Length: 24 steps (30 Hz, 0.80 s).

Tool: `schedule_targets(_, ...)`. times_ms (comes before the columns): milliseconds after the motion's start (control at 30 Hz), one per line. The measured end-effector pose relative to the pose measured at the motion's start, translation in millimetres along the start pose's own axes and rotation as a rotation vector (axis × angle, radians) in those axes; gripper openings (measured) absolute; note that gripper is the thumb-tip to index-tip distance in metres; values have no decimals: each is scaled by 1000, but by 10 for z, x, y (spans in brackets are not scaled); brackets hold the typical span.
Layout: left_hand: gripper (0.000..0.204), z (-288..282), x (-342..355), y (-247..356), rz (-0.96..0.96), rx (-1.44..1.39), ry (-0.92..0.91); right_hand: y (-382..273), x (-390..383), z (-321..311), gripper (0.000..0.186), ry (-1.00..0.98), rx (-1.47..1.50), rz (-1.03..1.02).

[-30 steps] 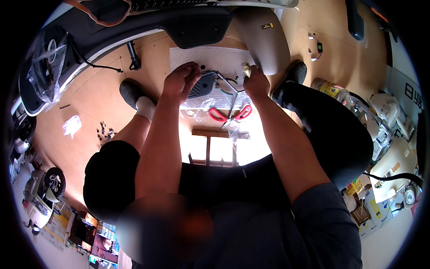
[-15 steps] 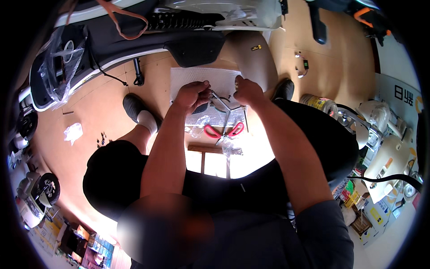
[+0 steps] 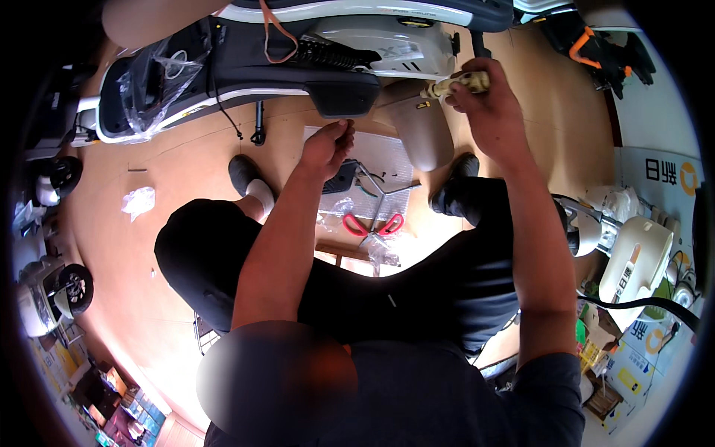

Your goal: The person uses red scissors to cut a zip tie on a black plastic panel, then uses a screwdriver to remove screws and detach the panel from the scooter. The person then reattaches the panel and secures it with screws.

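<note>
My right hand point(image 3: 488, 104) is raised at the upper right, its fingers wrapped round a stubby cream-and-dark tool point(image 3: 460, 85) whose narrow end points left, towards the scooter. The tool's exact kind is unclear. Close under the scooter's black side panel point(image 3: 342, 95), my left hand point(image 3: 328, 149) is closed with its fingertips together; anything in them is too small to make out. A white and dark scooter point(image 3: 283, 78) spans the top of the view. Between my feet, a three-armed metal wrench point(image 3: 382, 192) lies on bubble wrap point(image 3: 398, 149) beside a black part point(image 3: 340, 179).
Scissors with red handles point(image 3: 354, 225) lie below the wrench, near crumpled clear plastic point(image 3: 383, 253). A kickstand point(image 3: 258, 125) juts from the scooter. Clear film point(image 3: 160, 82) drapes its left end. Cartons point(image 3: 663, 167) and a white scooter body point(image 3: 633, 261) stand at the right.
My right hand has moved up and right from above the bubble wrap, with the cream tool now plainly visible. My left hand stays closed. The view has shifted, showing more of the scooter.
</note>
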<state>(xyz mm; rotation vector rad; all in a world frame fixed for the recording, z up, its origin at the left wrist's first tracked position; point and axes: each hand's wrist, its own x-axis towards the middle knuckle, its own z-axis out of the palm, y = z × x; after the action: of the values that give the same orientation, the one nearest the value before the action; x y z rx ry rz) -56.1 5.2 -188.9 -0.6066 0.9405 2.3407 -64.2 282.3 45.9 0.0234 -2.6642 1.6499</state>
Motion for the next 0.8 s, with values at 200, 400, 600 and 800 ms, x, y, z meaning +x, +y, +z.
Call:
schedule_targets(200,16,-48,8,83,32,-202,9,84,64,127,31,48,311,17)
schedule_targets(400,17,9,67,136,46,-305,-47,92,135,108,31,46,344,52)
schedule_targets(600,19,131,128,183,17,-402,-91,114,160,135,32,28,348,63)
schedule_targets(800,19,50,188,177,11,-431,-173,120,171,171,33,33,302,81)
